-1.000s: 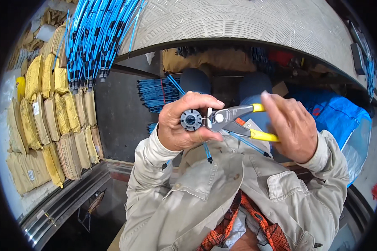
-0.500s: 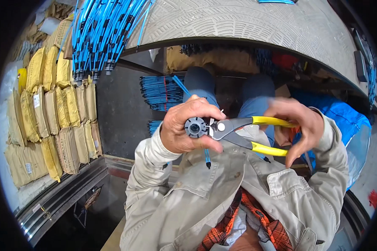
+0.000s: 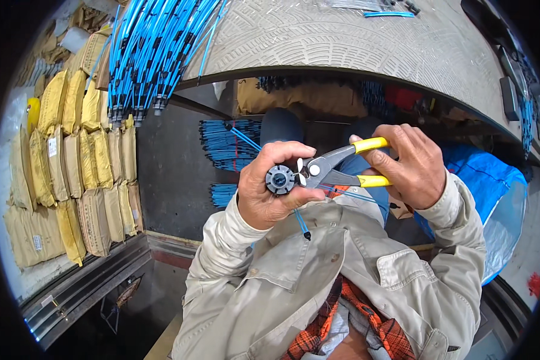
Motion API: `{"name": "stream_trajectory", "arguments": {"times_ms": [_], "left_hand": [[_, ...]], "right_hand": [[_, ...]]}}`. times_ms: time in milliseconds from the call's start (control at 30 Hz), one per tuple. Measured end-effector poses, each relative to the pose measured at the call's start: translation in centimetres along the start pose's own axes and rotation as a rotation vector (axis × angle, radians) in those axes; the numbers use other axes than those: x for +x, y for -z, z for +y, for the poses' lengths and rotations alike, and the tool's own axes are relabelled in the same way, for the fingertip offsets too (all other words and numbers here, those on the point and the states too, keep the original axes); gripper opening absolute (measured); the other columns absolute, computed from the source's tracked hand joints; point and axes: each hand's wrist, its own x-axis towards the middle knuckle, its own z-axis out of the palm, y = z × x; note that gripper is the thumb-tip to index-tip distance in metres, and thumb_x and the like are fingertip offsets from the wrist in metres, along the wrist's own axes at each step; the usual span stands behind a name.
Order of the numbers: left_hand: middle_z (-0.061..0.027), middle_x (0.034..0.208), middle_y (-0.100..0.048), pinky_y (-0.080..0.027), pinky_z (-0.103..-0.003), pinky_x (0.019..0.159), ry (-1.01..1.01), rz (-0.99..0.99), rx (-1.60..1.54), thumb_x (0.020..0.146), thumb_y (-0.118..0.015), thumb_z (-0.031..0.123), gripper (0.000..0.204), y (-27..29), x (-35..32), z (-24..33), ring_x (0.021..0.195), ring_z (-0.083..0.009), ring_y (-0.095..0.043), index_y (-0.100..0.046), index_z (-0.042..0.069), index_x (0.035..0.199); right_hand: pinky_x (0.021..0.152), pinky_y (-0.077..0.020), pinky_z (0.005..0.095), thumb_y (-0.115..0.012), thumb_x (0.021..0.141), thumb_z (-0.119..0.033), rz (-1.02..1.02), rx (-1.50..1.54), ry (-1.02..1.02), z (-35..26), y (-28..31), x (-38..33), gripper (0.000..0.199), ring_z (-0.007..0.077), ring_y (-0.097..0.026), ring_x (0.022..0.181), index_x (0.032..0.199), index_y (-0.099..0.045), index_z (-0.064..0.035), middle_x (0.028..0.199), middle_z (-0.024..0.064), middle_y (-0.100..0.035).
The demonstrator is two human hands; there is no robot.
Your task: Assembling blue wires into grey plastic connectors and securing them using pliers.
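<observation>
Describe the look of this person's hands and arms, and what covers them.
Both the left hand and the right hand are without gloves, fingers and thumbs uncovered. The left sleeve and right sleeve are long, plain beige cloth, loose and creased along the forearms. Each ends near the wrist in a cuff of the same colour.
</observation>
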Motion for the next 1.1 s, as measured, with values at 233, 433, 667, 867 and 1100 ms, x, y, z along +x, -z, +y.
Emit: {"name": "stream_trajectory", "arguments": {"times_ms": [233, 433, 667, 867, 1100], "left_hand": [[-0.008, 0.087, -0.058, -0.043, -0.023, 0.063, -0.036, -0.007, 0.09, 0.057, -0.082, 0.014, 0.059, 0.3, -0.2, -0.3, 0.068, -0.0133, -0.053, -0.055, 0.001, 0.108], [-0.0082, 0.085, -0.059, -0.044, -0.023, 0.064, 0.172, 0.039, -0.127, 0.054, -0.084, 0.017, 0.069, 0.0, -0.5, -0.2, 0.069, -0.014, -0.054, -0.052, -0.001, 0.113], [-0.0097, 0.083, -0.06, -0.046, -0.027, 0.073, -0.106, 0.027, -0.135, 0.059, -0.08, 0.012, 0.072, -1.3, -0.1, -1.1, 0.075, -0.0167, -0.057, -0.043, -0.006, 0.118], [-0.0109, 0.083, -0.06, -0.047, -0.029, 0.073, -0.068, 0.102, 0.148, 0.061, -0.072, 0.001, 0.055, -0.5, -1.8, -1.8, 0.077, -0.0184, -0.058, -0.047, -0.003, 0.109], [-0.0113, 0.087, -0.061, -0.047, -0.031, 0.073, -0.07, 0.023, -0.11, 0.06, -0.068, -0.004, 0.037, 1.8, -2.7, -2.4, 0.077, -0.0194, -0.057, -0.052, 0.001, 0.093]], "right_hand": [[0.052, -0.0393, 0.0285, -0.067, 0.071, -0.021, -0.1, 0.129, 0.001, 0.4, -2.0, -0.3, 0.021, 0.0196, -0.046, 0.062, 0.079, -0.057, -0.0047, 0.083, 0.0113, -0.049], [0.056, -0.0398, 0.0247, -0.066, 0.074, -0.012, 0.01, 0.697, -0.163, -0.3, -4.9, -0.5, 0.014, 0.0165, -0.045, 0.059, 0.085, -0.06, -0.0057, 0.077, 0.0069, -0.049], [0.066, -0.0411, 0.0244, -0.06, 0.075, 0.0, 0.484, 1.488, -0.583, -6.8, -11.9, 2.6, 0.022, 0.0159, -0.049, 0.07, 0.097, -0.062, -0.0003, 0.085, 0.0082, -0.055], [0.073, -0.0414, 0.026, -0.056, 0.081, -0.004, 0.477, 1.275, -0.375, -5.8, -11.0, 2.1, 0.023, 0.019, -0.052, 0.082, 0.103, -0.061, 0.0002, 0.097, 0.0116, -0.054], [0.064, -0.0412, 0.0256, -0.066, 0.072, 0.001, 0.195, 1.385, -0.488, -4.0, -3.9, 3.7, 0.019, 0.018, -0.048, 0.075, 0.091, -0.064, 0.0009, 0.093, 0.0109, -0.052]]}}
